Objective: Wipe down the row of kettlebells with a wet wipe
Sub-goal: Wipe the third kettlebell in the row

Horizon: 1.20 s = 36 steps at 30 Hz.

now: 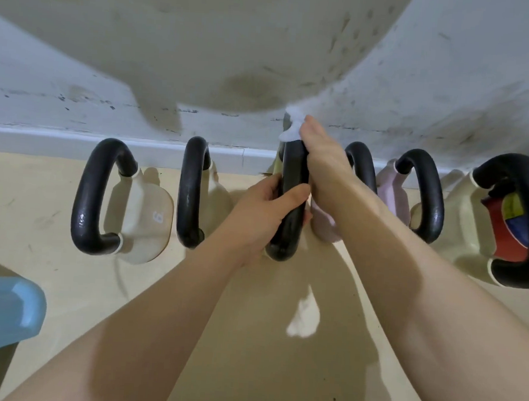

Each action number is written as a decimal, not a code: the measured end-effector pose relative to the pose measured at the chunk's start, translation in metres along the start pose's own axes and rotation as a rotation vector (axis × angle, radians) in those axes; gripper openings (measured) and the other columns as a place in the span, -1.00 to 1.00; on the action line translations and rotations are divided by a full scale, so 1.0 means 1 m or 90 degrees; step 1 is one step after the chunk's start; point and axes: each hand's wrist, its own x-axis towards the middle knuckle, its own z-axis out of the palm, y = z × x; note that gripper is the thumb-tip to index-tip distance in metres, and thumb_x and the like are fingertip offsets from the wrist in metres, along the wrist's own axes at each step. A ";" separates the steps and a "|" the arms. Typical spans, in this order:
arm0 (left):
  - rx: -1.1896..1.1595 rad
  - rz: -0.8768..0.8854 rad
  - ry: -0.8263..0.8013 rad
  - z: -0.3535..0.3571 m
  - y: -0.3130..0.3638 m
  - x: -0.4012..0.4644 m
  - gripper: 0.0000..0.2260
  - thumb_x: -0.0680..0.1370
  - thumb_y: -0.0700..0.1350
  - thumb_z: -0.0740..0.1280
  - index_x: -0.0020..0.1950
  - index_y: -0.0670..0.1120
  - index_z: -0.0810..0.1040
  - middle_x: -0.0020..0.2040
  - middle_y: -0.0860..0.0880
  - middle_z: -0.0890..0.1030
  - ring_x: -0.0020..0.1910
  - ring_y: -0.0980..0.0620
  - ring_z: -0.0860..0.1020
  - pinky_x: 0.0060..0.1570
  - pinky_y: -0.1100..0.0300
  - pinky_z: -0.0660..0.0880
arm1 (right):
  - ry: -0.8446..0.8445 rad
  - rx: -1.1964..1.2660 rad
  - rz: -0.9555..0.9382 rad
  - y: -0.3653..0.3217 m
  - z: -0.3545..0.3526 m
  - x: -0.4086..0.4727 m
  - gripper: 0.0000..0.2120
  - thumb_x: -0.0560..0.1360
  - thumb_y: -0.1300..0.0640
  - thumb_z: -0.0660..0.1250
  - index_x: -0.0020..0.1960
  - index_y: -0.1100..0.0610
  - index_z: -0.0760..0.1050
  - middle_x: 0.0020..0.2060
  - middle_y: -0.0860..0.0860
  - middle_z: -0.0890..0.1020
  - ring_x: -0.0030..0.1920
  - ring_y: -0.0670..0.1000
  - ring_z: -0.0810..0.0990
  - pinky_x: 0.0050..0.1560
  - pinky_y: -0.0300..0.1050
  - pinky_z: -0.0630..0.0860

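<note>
Left grip (265, 209) wrapped tight around black handle (291, 202) of middle kettlebell, thumb across front. Right grip (324, 163) closed on white wet wipe (289, 130), pressed to handle's far end. Kettlebell row (127, 198) stands on floor (51, 274) along wall (449, 87).

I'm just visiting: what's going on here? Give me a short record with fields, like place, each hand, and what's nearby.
place: pale floor along a scuffed white wall
row: black-handled kettlebells lined up at the wall
left hand: gripping the black handle of the middle kettlebell
right hand: pressing a white wet wipe to the far end of that handle
nearby: blue plastic stool, lower left
</note>
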 end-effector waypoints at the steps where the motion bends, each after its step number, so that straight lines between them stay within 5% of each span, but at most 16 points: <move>1: 0.004 0.000 0.004 0.000 -0.002 -0.001 -0.89 0.49 -0.02 0.34 -0.03 0.00 0.57 -0.27 0.07 0.67 -0.15 -0.04 0.61 0.20 -0.11 0.49 | 0.003 -0.008 0.010 0.003 -0.001 0.002 -0.52 0.58 -0.07 0.05 0.48 -0.08 0.11 0.43 -0.05 0.33 0.38 -0.01 0.33 0.46 0.00 0.13; 4: -0.003 0.004 0.003 -0.001 -0.005 -0.004 -0.78 0.47 0.02 0.35 0.08 0.01 0.56 -0.16 0.05 0.68 -0.14 0.01 0.64 0.18 -0.06 0.51 | -0.036 -0.122 0.014 0.010 0.003 -0.005 -0.48 0.53 -0.10 0.03 0.48 -0.17 0.04 0.45 -0.06 0.28 0.42 0.01 0.30 0.48 0.11 0.07; 8: -0.022 -0.006 0.030 0.001 0.002 -0.001 -0.75 0.51 -0.02 0.33 0.15 -0.08 0.54 -0.08 -0.05 0.65 -0.15 0.00 0.63 0.14 0.00 0.53 | -0.031 -0.069 0.046 0.009 0.005 -0.007 -0.54 0.52 -0.12 0.08 0.37 0.00 0.31 0.07 -0.03 0.56 0.19 0.03 0.51 0.40 0.12 0.27; 12: 0.017 -0.001 0.037 0.003 0.001 -0.003 -0.74 0.53 0.00 0.30 0.17 -0.04 0.53 -0.01 -0.05 0.67 -0.02 -0.03 0.64 0.20 -0.04 0.50 | -0.055 -0.045 0.108 0.011 0.001 -0.022 -0.66 0.52 -0.11 0.12 0.23 -0.01 0.42 0.06 0.09 0.59 0.12 0.10 0.55 0.28 0.12 0.39; 18: 0.196 0.024 0.048 0.003 0.013 -0.003 -0.70 0.54 0.13 0.21 0.14 0.00 0.54 0.04 -0.02 0.66 0.05 0.00 0.61 0.20 -0.01 0.49 | -0.041 -0.028 0.048 -0.006 0.000 -0.036 -0.66 0.60 0.10 0.09 0.24 0.32 0.38 -0.18 0.05 0.51 -0.04 0.08 0.49 0.15 0.09 0.48; 20: 0.226 0.008 0.039 0.000 0.016 -0.003 -0.68 0.55 0.15 0.17 0.17 0.01 0.51 0.09 -0.03 0.64 0.08 0.00 0.60 0.22 -0.01 0.48 | -0.040 -0.016 0.073 -0.006 0.005 -0.047 -0.70 0.60 0.13 0.08 0.21 0.28 0.41 -0.23 0.06 0.47 -0.02 0.09 0.47 0.25 0.12 0.44; 23: 0.185 -0.027 0.019 -0.010 0.009 -0.011 -0.65 0.57 0.15 0.10 0.23 0.05 0.49 0.14 0.02 0.62 0.15 0.04 0.56 0.27 -0.03 0.44 | -0.015 -0.023 0.076 0.006 0.009 -0.079 -0.81 0.60 0.13 0.11 0.02 0.14 0.49 -0.26 0.04 0.52 -0.09 0.04 0.52 0.05 -0.10 0.49; 27: 0.114 -0.048 0.111 -0.005 -0.009 -0.031 -0.69 0.60 0.16 0.02 0.13 0.16 0.51 -0.06 0.21 0.56 0.10 0.08 0.54 0.29 0.03 0.39 | 0.062 0.016 0.054 0.010 0.004 -0.074 -0.73 0.60 0.11 0.10 -0.22 0.15 0.44 -0.36 0.00 0.48 -0.33 -0.05 0.50 -0.15 -0.15 0.43; 29: 0.101 -0.055 0.165 0.000 -0.016 -0.044 -0.62 0.61 0.16 -0.04 0.25 0.08 0.45 -0.04 0.17 0.53 0.16 0.02 0.52 0.33 -0.02 0.36 | 0.078 -0.011 -0.053 0.028 0.009 -0.076 -0.74 0.60 0.13 0.09 0.11 0.09 0.54 -0.07 -0.02 0.63 -0.07 -0.15 0.59 0.02 -0.20 0.47; 31: 0.068 -0.053 0.217 0.001 -0.019 -0.055 -0.58 0.61 0.16 -0.05 0.26 0.00 0.45 0.10 0.05 0.56 0.22 0.00 0.49 0.36 -0.04 0.33 | 0.064 -0.092 -0.190 0.056 0.015 -0.096 -0.65 0.59 0.18 0.12 0.34 0.00 0.43 0.39 -0.07 0.40 0.26 -0.32 0.39 0.26 -0.40 0.31; 34: 0.028 -0.044 0.253 -0.004 -0.014 -0.060 -0.58 0.61 0.16 -0.04 0.16 -0.05 0.49 0.05 0.04 0.56 0.15 0.04 0.50 0.35 0.02 0.34 | 0.106 -0.166 -0.258 0.082 0.015 -0.115 -0.68 0.54 0.21 0.25 0.27 0.04 0.49 0.43 -0.13 0.23 0.16 -0.57 0.29 0.08 -0.59 0.28; 36: 0.022 -0.039 0.254 -0.006 -0.010 -0.064 -0.61 0.62 0.14 -0.03 0.10 -0.06 0.49 -0.06 0.05 0.54 0.09 0.01 0.50 0.31 0.05 0.37 | 0.097 -0.155 -0.263 0.080 0.014 -0.114 -0.76 0.52 0.22 0.30 0.16 0.15 0.57 0.36 -0.04 0.34 0.17 -0.48 0.33 0.07 -0.63 0.24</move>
